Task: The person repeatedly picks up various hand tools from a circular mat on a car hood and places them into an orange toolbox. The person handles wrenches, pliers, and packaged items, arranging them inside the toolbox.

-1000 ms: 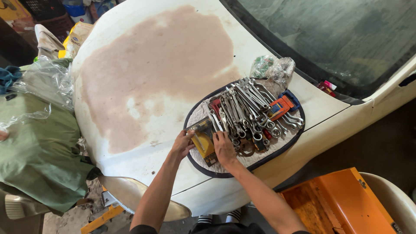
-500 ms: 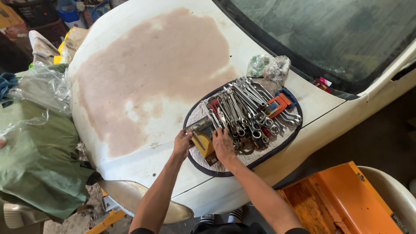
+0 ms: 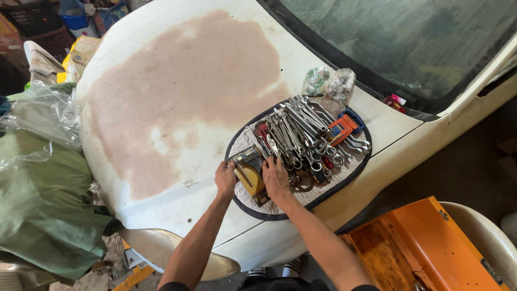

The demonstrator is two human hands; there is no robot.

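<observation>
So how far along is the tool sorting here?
Done: wrenches lie heaped on the oval mat on the car hood. In hand: left hand and right hand flank a yellow tool. Left: orange toolbox stands open.

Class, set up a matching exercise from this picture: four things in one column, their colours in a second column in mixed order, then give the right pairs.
Things:
1. toolbox
2. spanners
3. car bonnet
4. cloth

Colours:
A. green
B. silver
C. orange
D. white with a pinkish-brown patch

Pairs: 1-C, 2-B, 3-D, 4-A
</observation>
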